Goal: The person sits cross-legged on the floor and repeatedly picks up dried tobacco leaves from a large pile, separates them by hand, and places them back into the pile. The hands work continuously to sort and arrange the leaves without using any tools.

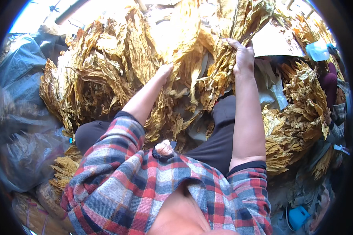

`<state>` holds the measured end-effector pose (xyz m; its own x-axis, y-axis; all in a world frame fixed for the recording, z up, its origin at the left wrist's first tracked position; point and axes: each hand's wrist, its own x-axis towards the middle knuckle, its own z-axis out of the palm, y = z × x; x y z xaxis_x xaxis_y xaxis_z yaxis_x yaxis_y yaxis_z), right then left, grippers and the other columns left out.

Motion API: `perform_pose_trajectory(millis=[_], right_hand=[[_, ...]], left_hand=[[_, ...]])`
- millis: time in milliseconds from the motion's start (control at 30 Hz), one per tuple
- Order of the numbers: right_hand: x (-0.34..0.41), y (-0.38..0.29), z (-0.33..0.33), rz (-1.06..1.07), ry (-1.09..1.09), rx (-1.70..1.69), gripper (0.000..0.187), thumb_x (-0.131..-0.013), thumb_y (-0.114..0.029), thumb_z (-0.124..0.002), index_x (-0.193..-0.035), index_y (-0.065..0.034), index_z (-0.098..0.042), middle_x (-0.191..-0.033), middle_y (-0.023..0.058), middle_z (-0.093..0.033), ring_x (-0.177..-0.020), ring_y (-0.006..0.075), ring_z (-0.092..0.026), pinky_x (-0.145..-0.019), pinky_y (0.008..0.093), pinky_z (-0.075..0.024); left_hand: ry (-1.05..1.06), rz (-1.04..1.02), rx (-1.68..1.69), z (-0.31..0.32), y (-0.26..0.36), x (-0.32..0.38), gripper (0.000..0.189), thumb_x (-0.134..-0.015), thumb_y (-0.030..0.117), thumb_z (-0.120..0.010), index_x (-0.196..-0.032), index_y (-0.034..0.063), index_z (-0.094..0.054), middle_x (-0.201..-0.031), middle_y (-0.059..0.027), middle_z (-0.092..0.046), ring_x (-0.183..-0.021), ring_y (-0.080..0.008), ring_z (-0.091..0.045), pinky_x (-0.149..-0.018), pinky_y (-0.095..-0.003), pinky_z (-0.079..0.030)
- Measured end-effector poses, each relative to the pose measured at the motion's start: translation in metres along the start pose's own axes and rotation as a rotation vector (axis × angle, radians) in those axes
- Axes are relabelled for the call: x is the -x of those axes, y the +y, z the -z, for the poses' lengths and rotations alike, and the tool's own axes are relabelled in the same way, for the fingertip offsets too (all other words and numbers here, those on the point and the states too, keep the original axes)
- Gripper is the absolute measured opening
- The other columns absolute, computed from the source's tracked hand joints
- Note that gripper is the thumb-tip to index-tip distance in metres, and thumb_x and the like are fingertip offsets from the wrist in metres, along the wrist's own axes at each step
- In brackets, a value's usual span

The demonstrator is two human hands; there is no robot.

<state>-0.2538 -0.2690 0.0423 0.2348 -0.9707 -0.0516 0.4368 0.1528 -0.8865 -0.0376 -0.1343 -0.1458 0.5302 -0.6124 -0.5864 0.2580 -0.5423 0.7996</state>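
Note:
Dried tobacco leaves, yellow to brown, are heaped before me. My left hand [165,71] grips a pale yellow bunch of leaves [186,38] by its lower end; the bunch rises away from me into bright light. In my right hand [243,57], raised further out, is a second bunch of tobacco leaves [250,19], with the thumb lying across it. More crumpled leaves [219,79] hang just below that hand. A large pile of leaves [97,67] stands to the left of my left hand. Glare washes out the tops of the bunches.
Another leaf heap [297,126] lies on the right, with another person's hand [327,117] at its edge. Plastic sheeting [23,70] covers the left side. A translucent container [317,51] is at upper right, a blue container [298,218] at lower right. A pole [72,11] slants at upper left.

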Motion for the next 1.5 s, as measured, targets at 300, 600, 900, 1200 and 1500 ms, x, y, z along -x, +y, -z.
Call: perform_pose_trajectory(millis=[300, 600, 900, 1200, 1500], right_hand=[[-0.003, -0.012, 0.003, -0.012, 0.055, -0.063, 0.046, -0.072, 0.014, -0.059, -0.114, -0.0003, -0.049, -0.103, 0.0110, -0.061, -0.090, 0.0203, -0.061, -0.083, 0.0312, -0.0514], [-0.005, -0.009, 0.004, 0.063, 0.117, -0.044, 0.022, -0.073, 0.009, -0.064, -0.095, 0.0079, -0.061, -0.091, 0.0136, -0.066, -0.084, 0.0206, -0.064, -0.082, 0.0298, -0.0512], [0.004, -0.003, 0.000, 0.031, -0.004, 0.032, 0.043, -0.073, 0.012, -0.061, -0.112, -0.0009, -0.051, -0.102, 0.0082, -0.061, -0.091, 0.0183, -0.060, -0.084, 0.0292, -0.0488], [0.047, 0.000, -0.017, 0.006, -0.061, -0.016, 0.039, -0.071, 0.010, -0.063, -0.109, 0.0050, -0.052, -0.098, 0.0121, -0.063, -0.084, 0.0180, -0.061, -0.081, 0.0286, -0.0498], [0.179, -0.032, -0.015, 0.483, 0.099, 0.097, 0.056, -0.070, 0.000, -0.063, -0.122, -0.0031, -0.044, -0.104, 0.0088, -0.059, -0.095, 0.0209, -0.056, -0.088, 0.0328, -0.0438]], left_hand=[[0.193, -0.341, -0.905, 0.014, 0.031, 0.052, 0.062, -0.082, 0.023, -0.065, -0.129, 0.0000, -0.034, -0.122, -0.0241, -0.047, -0.107, -0.0281, -0.054, -0.092, -0.0381, -0.045], [-0.259, 0.145, 0.361, 0.052, 0.011, 0.032, 0.026, -0.095, 0.015, -0.041, -0.109, -0.0054, -0.049, -0.082, -0.0154, -0.063, -0.053, -0.0105, -0.058, -0.040, -0.0204, -0.048], [-0.693, 0.227, 1.209, 0.033, 0.012, 0.071, 0.033, -0.097, 0.028, -0.042, -0.107, -0.0028, -0.044, -0.079, -0.0043, -0.051, -0.054, -0.0063, -0.044, -0.040, -0.0168, -0.038], [-0.555, 0.056, 0.547, 0.034, 0.020, 0.090, 0.023, -0.095, 0.017, -0.044, -0.099, -0.0038, -0.055, -0.057, -0.0047, -0.050, -0.041, -0.0095, -0.043, -0.034, -0.0224, -0.034], [-0.372, -0.883, 0.050, -0.050, 0.140, 0.239, 0.021, -0.089, 0.020, -0.052, -0.100, 0.0025, -0.055, -0.079, -0.0091, -0.059, -0.059, -0.0154, -0.055, -0.051, -0.0312, -0.045]])
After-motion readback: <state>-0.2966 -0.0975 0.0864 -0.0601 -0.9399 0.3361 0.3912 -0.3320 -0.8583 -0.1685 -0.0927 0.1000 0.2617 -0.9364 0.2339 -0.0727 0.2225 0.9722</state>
